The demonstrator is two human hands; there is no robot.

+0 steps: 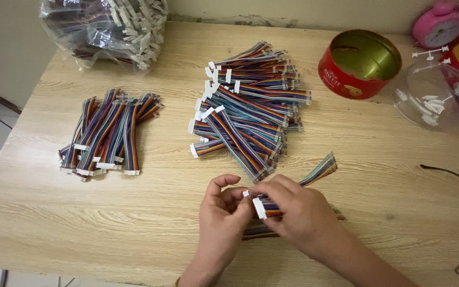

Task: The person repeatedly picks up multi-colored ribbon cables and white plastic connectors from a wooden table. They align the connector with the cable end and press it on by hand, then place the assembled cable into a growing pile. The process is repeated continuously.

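Together both hands (258,210) pinch a ribbon cable (320,170) between them.

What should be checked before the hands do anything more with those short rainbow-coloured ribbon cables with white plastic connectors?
1. Both hands on the cable: ok. The left hand and right hand pinch a rainbow ribbon cable at its white connector.
2. More cables under the hands: ok, some show beneath.
3. Big loose pile of ribbon cables within reach: ok.
4. Smaller pile of ribbon cables kept apart: ok.
5. Connector pins undamaged: cannot tell, too small.
6. Wooden table free around the hands: ok.
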